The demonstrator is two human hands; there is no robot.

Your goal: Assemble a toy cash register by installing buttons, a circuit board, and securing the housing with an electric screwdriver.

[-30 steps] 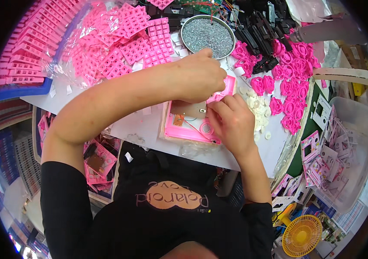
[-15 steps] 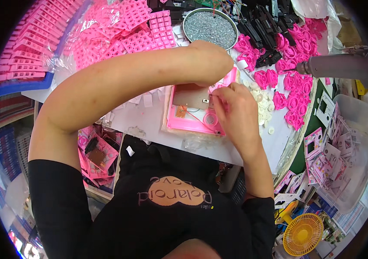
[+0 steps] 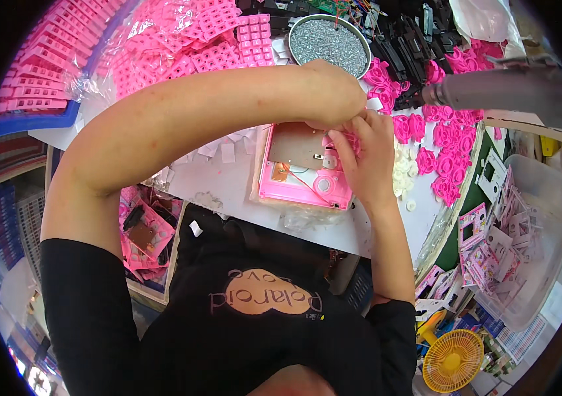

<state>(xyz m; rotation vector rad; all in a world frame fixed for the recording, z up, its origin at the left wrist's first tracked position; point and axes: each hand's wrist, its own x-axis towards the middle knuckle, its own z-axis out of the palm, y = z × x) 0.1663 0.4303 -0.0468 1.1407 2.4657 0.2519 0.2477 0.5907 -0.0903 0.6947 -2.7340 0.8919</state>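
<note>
A shallow pink plastic casing (image 3: 304, 192) lies on the table in front of me, with a brown board (image 3: 296, 146), thin wires and a round part inside. My left arm reaches across from the left. Its hand (image 3: 338, 96) is bent down over the far edge of the casing, and its fingers are hidden. Over the casing's right side, my right hand (image 3: 374, 155) has thumb and fingers curled together around a small pink plastic part (image 3: 355, 143), partly covered by the fingers.
A round tray of screws (image 3: 364, 47) stands behind the casing. Pink ring-shaped parts (image 3: 449, 148) and white discs (image 3: 405, 173) lie to the right, below a grey powered screwdriver (image 3: 492, 89). Pink keypads (image 3: 182, 53) are heaped at the far left. A clear bin (image 3: 537, 290) holds printed cards.
Both hands have shifted slightly, the right one farther away and its fingers closer to the left hand. The whole view has moved a little. The screwdriver's tip points farther left.
</note>
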